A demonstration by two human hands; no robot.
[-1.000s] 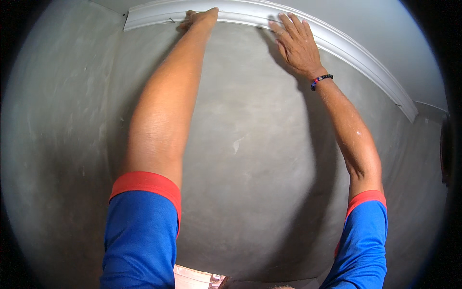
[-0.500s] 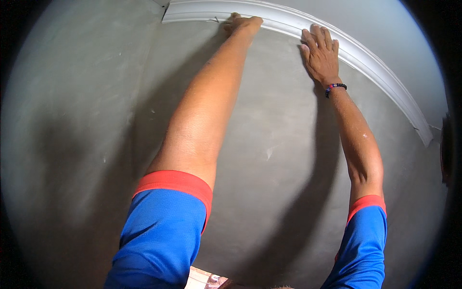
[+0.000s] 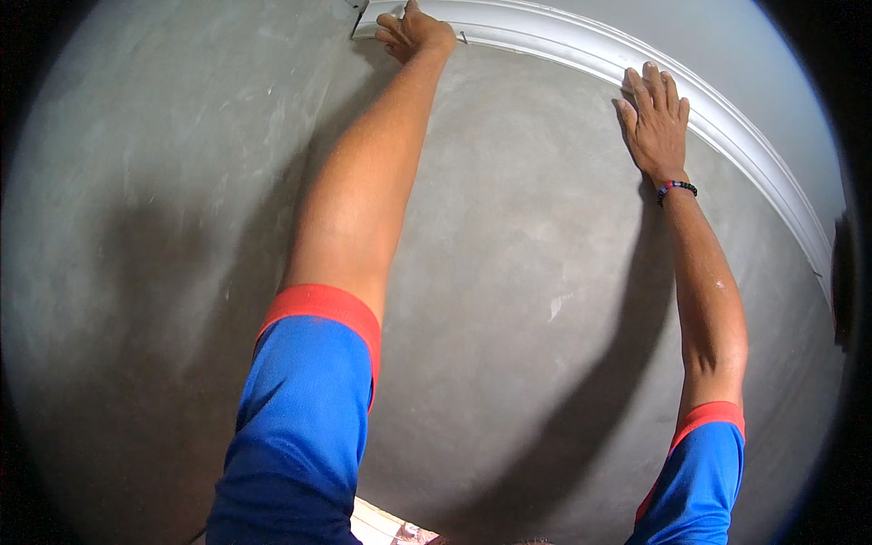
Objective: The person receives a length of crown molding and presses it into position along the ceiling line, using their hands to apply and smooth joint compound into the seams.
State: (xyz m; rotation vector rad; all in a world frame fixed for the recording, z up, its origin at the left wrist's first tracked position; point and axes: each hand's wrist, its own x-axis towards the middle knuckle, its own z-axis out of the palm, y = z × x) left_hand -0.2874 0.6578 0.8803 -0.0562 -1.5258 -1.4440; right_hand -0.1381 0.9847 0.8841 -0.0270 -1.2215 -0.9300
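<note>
A long white crown moulding (image 3: pixel 536 27) runs along the top of a grey wall, where it meets the ceiling. Near the moulding's left end, my left hand (image 3: pixel 418 34) presses on it with the fingers spread. Just right of that hand, a thin nail (image 3: pixel 463 37) sticks out at the lower edge. Farther right, my right hand (image 3: pixel 658 132) lies flat, its fingertips on the moulding and its palm over the wall below. Both hands are open and grip nothing.
The grey plastered wall (image 3: pixel 509 272) fills most of the view and carries my arms' shadows. Above the moulding is the pale ceiling (image 3: pixel 727 64). A dark object (image 3: pixel 843 282) stands at the far right edge. Another small nail (image 3: pixel 817 273) shows near the moulding's right end.
My left hand has slid left along the moulding, from the right of the nail to its left, and its fingers have spread. The right hand stays against the moulding while the view has shifted left.
</note>
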